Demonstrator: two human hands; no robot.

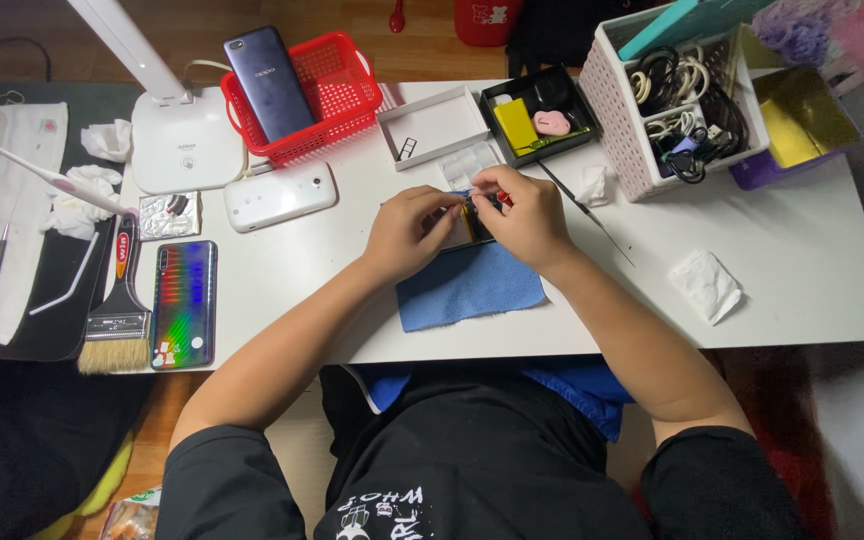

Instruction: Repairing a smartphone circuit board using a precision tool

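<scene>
My left hand point(407, 232) and my right hand point(522, 215) meet over an opened phone point(474, 222) that lies on a blue cloth point(467, 288) at the middle of the white table point(812, 270). Both hands grip the phone; most of it is hidden under my fingers, with a dark and yellow inner part showing between them. My right fingers pinch a small red-tipped part point(503, 198) at the phone's top edge. A clear plastic tray point(467, 163) sits just behind the hands.
A red basket point(337, 95) holding a dark phone stands at the back left, beside a white lamp base point(182, 140). A white phone point(280, 196), an iridescent phone back point(184, 305) and a brush point(120, 320) lie left. Boxes, a pink cable basket point(642, 140) and tweezers point(582, 210) lie right.
</scene>
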